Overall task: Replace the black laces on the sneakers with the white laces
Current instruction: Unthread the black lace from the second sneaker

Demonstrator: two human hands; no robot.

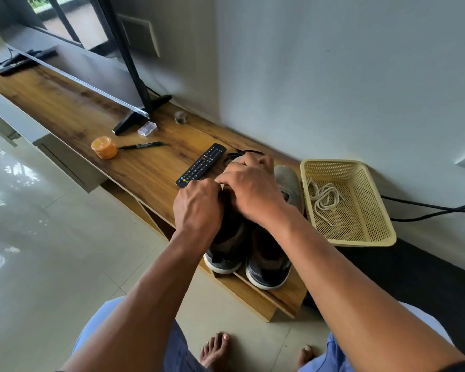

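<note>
Here, two sneakers (249, 253) are sitting side by side under both hands. The left hand (199, 202) is curling onto the left shoe's top, seemingly pinching its black lace (239, 153); the right hand (253, 183) is lying across it, fingers bent. Right of the hands, white laces (324, 197) are lying in a basket (381, 232).

Single head view; worn high, facing forward and steeply down over a wooden shelf (151, 167) by the wall; close range.
</note>
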